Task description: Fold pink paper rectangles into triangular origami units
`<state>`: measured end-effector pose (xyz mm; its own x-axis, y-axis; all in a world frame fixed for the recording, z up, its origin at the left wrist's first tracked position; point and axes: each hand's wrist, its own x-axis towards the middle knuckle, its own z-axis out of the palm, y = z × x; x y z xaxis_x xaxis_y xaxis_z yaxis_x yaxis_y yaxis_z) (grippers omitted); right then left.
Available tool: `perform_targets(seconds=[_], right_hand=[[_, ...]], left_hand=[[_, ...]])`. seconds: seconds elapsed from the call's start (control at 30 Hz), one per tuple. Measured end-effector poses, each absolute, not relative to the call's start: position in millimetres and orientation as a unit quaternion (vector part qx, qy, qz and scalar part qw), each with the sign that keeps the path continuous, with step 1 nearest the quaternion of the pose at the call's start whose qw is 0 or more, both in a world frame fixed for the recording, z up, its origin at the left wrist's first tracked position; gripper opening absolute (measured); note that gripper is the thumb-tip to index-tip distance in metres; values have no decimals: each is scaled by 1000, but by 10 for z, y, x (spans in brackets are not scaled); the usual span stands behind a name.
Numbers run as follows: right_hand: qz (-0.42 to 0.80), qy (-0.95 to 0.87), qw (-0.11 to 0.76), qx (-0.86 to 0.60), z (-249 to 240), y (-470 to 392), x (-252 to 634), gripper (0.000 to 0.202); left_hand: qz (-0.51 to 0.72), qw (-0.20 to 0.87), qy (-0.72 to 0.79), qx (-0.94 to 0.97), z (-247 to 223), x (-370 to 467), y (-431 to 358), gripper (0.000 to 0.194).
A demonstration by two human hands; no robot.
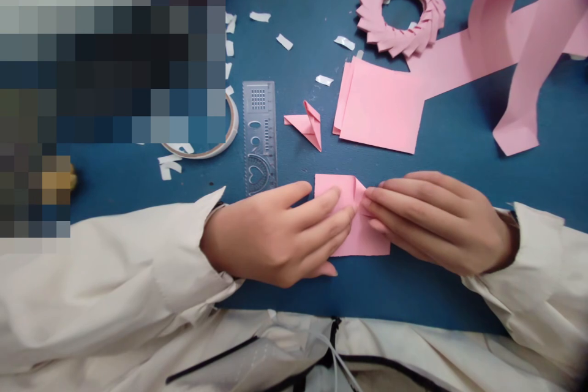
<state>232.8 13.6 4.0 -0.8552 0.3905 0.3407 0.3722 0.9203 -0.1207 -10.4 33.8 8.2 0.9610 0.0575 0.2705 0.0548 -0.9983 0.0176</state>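
A small square of pink paper [331, 187] lies on the blue table in front of me, its far right corner folded inward to a crease. My left hand [280, 233] rests palm down on the square, fingers stretched out and fingertips on it near the fold. At the right edge, my right hand [436, 220] pinches the folded corner, its fingers pressed together. Just beyond the square sits a small folded pink paper piece [307, 124] with pointed ends. Right of that piece lies a stack of pink paper squares [381, 107].
A clear plastic ruler [260, 135] lies left of the folded piece, near a roll of tape [233, 119]. A pink paper ring [367, 9] and a curling pink strip [528, 73] are at the far right. White paper scraps [285, 41] are scattered about. The upper left is pixelated.
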Motion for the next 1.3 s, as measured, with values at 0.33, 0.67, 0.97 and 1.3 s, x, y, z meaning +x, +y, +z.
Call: perform_targets(seconds=[0.33,0.67,0.97,1.3], right_hand=[[18,-944,134,-300,4,146,2293,31],[13,-946,119,-302,11,131,2311,32],[-19,-951,144,-272,22,119,2288,23],[-27,-941,143,-305,50,122,2293,23]], left_hand=[[145,6,29,989,90,-111,333,36],[145,7,34,989,92,-113,326,36],[149,4,31,988,92,-106,336,36],[144,3,35,989,89,-112,335,36]])
